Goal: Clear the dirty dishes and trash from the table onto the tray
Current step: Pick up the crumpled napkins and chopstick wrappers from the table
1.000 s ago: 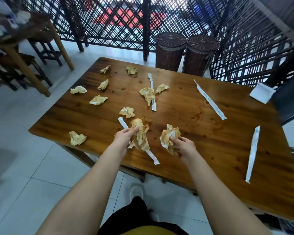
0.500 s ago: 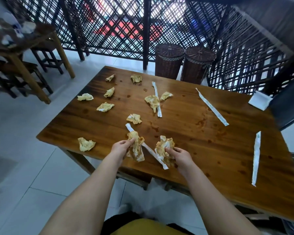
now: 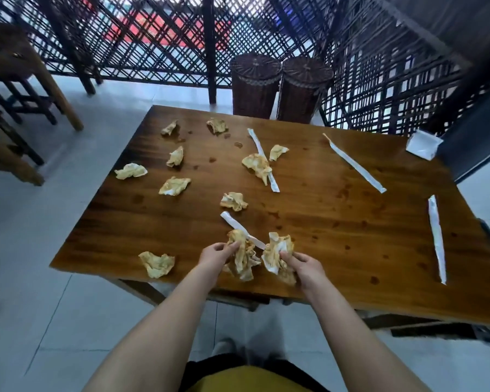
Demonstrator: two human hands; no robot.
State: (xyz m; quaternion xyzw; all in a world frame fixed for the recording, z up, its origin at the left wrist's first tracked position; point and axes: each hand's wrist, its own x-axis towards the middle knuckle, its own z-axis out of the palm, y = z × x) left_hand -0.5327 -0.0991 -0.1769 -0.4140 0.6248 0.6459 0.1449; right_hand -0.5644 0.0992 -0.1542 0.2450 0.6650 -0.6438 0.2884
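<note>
- The wooden table (image 3: 337, 236) is glossy, dark brown and grease-spotted. Crumpled, yellow-stained napkins (image 3: 174, 185) lie scattered over its left half and middle.
- At the table's near edge, the left hand (image 3: 214, 257) pinches a limp napkin wad (image 3: 242, 260) between thumb and curled fingers.
- Just to the right along that edge, the right hand (image 3: 306, 268) grips a second wad (image 3: 277, 254) with its fingers curled round it.
- A flat white paper sleeve (image 3: 235, 223) slants between the wads, its near end hidden behind them.
- Beyond the table's far edge stand two lidded wicker baskets (image 3: 255, 83); their contents cannot be seen.
</note>
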